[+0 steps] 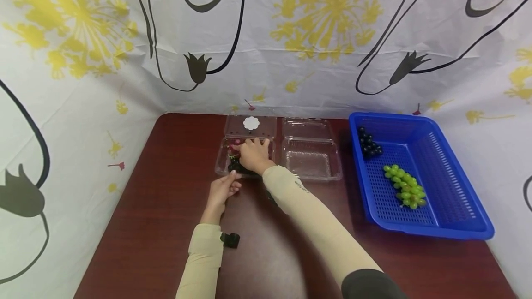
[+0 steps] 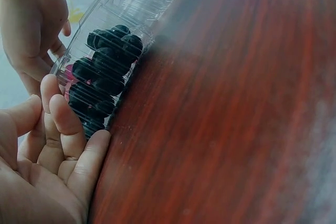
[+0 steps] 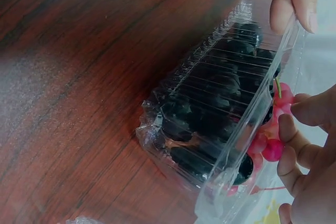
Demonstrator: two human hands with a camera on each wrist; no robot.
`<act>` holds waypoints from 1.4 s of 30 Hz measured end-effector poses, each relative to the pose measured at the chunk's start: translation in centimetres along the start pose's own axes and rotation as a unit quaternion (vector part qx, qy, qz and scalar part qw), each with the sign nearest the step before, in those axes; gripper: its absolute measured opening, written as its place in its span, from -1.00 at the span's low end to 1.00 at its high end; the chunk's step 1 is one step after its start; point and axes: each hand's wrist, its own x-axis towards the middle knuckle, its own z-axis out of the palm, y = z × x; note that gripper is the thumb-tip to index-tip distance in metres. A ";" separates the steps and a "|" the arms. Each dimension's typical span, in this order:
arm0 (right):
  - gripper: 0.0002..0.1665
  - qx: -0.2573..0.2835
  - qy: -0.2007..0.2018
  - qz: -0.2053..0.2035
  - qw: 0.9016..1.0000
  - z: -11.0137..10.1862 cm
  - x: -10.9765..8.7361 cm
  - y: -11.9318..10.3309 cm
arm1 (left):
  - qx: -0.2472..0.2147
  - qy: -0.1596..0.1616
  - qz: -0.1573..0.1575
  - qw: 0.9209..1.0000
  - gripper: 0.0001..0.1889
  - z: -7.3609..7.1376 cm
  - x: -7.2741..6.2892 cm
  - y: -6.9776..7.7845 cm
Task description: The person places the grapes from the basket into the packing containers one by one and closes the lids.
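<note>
A clear plastic clamshell box [image 1: 221, 158] stands lid-up on the table, with black grapes [image 2: 107, 64] seen through its front wall and pink-red grapes [image 3: 272, 149] on their far side at the rim. My left hand [image 1: 222, 192] is at the near left corner and pinches the box's rim between thumb and fingers. From above, my right hand [image 1: 254, 155] reaches over the box, fingers spread and slightly bent. Its fingertips [image 3: 290, 129] touch the pink-red grapes. In the head view this hand hides part of the fruit.
A second clear clamshell box [image 1: 311, 159] stands open just right of the first. Farther right, a blue basket [image 1: 432, 232] holds a black grape bunch [image 1: 369, 144] and a green grape bunch [image 1: 405, 186]. A patterned white cloth [image 1: 266, 77] hangs behind the dark red table [image 1: 166, 206].
</note>
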 end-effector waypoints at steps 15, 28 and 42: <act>-0.52 0.059 0.021 -0.018 0.998 -0.8 -0.6 1.1 | 0.000 -0.003 0.005 1.000 -0.53 -0.2 -0.3 -0.1; -0.55 0.068 0.050 -0.014 0.996 -4.6 -1.7 3.3 | 0.002 -0.012 0.000 1.000 -0.49 -0.1 -0.2 0.2; -0.66 0.107 0.090 0.024 0.990 -6.0 -3.2 8.0 | -0.026 -0.007 -0.008 1.000 -0.51 0.1 -0.3 0.1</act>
